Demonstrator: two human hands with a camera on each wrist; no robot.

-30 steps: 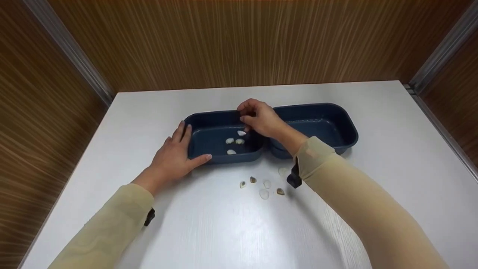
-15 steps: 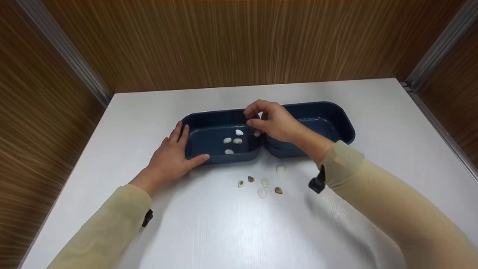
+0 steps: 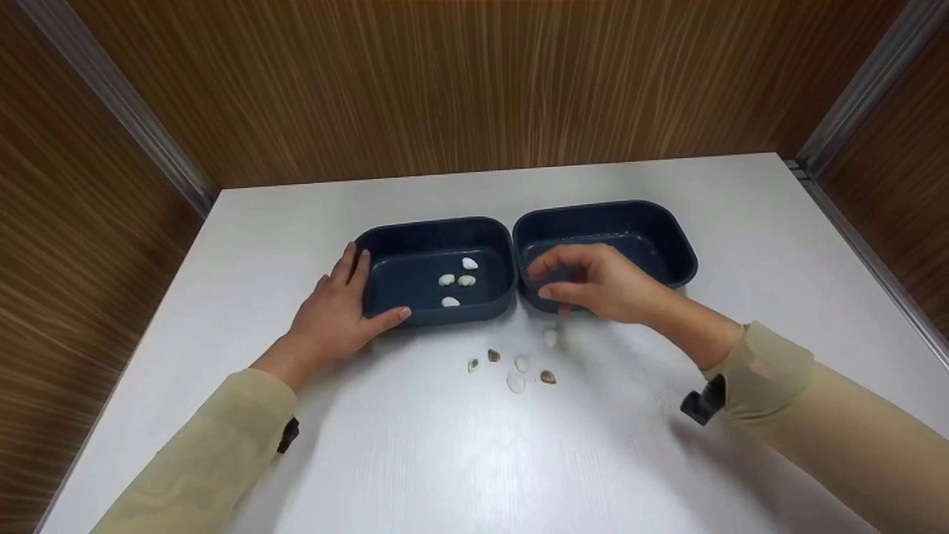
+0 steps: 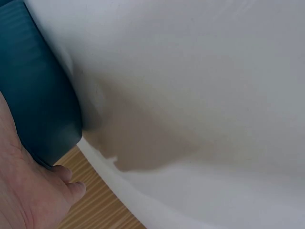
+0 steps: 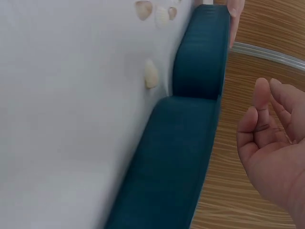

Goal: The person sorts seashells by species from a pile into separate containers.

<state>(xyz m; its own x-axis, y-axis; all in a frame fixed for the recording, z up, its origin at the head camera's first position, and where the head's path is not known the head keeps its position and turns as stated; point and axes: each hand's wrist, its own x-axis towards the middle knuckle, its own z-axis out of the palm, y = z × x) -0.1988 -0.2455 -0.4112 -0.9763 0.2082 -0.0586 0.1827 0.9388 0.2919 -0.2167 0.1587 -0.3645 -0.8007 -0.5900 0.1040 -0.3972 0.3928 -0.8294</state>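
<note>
My left hand [image 3: 330, 315] rests against the left end of the left dark blue tray [image 3: 400, 285], its thumb along the front rim. Several whitish seashells [image 3: 470, 263] lie inside that tray. Above the front left part of the right dark blue tray [image 3: 645, 248] is my right hand [image 3: 604, 282]. Its fingers are loosely bent, thumb apart from them, and nothing shows between them. In the right wrist view the same hand [image 5: 276, 143] is level with the tray rims. A pale shell [image 3: 550, 337] lies on the table just in front of the trays.
More shells lie in front of the trays on the white table [image 3: 415, 445], some pale [image 3: 516, 383] and some brown [image 3: 548, 377]. Both trays stand end to end. A wood-grain panel [image 3: 474, 89] rises behind the table, with others at the sides.
My right hand has moved right and toward me, from over the left tray's right end to over the right tray. My left hand stays at the left tray, and the shells there lie unchanged.
</note>
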